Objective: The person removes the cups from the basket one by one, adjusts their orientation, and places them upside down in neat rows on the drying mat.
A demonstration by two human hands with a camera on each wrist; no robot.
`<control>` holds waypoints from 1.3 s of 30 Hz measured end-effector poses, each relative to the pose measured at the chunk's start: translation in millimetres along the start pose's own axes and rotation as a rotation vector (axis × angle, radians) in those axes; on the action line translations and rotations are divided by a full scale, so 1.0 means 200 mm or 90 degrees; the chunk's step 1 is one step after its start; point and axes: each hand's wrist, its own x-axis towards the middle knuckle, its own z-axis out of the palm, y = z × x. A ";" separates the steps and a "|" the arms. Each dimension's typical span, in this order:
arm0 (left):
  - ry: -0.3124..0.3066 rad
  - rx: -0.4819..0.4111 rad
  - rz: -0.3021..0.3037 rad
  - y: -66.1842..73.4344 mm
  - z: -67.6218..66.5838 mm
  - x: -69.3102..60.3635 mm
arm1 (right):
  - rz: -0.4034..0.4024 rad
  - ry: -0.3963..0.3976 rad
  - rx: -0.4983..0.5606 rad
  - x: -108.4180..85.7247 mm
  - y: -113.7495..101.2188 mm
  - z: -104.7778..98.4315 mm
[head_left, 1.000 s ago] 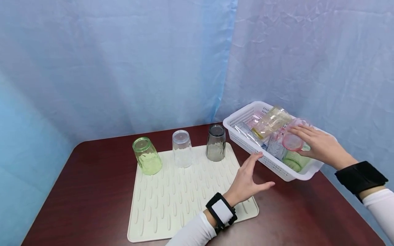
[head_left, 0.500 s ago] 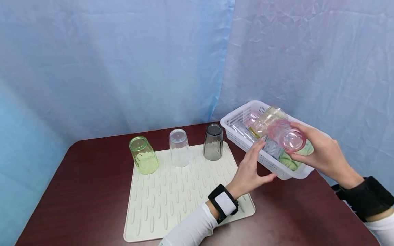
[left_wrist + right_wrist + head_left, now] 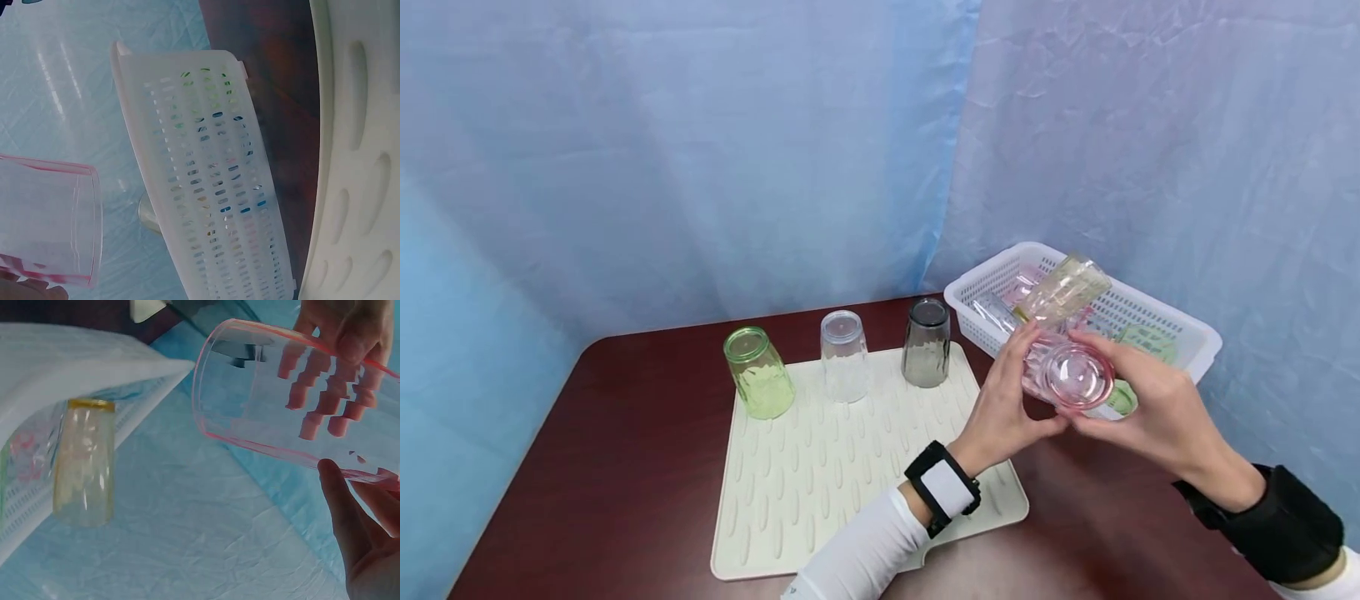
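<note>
Pink tumbler hangs tilted between the two hands in front of the white perforated basket, its thick base toward the wearer and its open rim pointing away. The right hand pinches it near the base, fingers above and thumb below. The left hand curves about the opposite flank, thumb and fingers parted; I cannot tell whether its fingertips press the glass.

For a sound two-handed hold, I would keep the right pinch firm until the left fingers lie flat on the wall, since smooth glass could slip from a half-made grip. The rim wants keeping off the yellow tumbler tilted in the basket at twelve o'clock.

Toward nine o'clock, a gray tumbler, clear tumbler and green tumbler stand base-up on the cream drying mat, which spreads toward eight.
</note>
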 end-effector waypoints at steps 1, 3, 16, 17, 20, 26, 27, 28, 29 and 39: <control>0.003 -0.001 -0.004 0.01 0.00 -0.01 | 0.004 0.004 0.003 0.00 -0.01 0.01; 0.010 -0.003 -0.022 0.02 -0.02 -0.04 | 0.012 0.013 0.008 0.00 -0.04 0.03; 0.046 0.020 -0.138 0.04 -0.25 -0.20 | 0.102 -0.017 0.065 0.04 -0.18 0.27; 0.045 0.024 -0.150 0.04 -0.28 -0.22 | 0.109 -0.025 0.083 0.06 -0.19 0.29; 0.052 0.030 -0.189 0.02 -0.38 -0.27 | 0.133 -0.042 0.167 0.09 -0.22 0.36; 0.126 0.053 -0.237 -0.04 -0.63 -0.41 | 0.153 -0.040 0.226 0.08 -0.26 0.47; 0.143 0.063 -0.242 -0.05 -0.68 -0.44 | 0.156 -0.041 0.216 0.07 -0.26 0.48; 0.157 0.075 -0.248 -0.06 -0.73 -0.48 | 0.160 -0.043 0.202 0.06 -0.27 0.50; 0.170 0.087 -0.253 -0.07 -0.79 -0.51 | 0.165 -0.047 0.188 0.05 -0.27 0.51; 0.212 0.247 -0.407 -0.12 -1.20 -0.74 | 0.238 -0.029 0.146 0.01 -0.28 0.64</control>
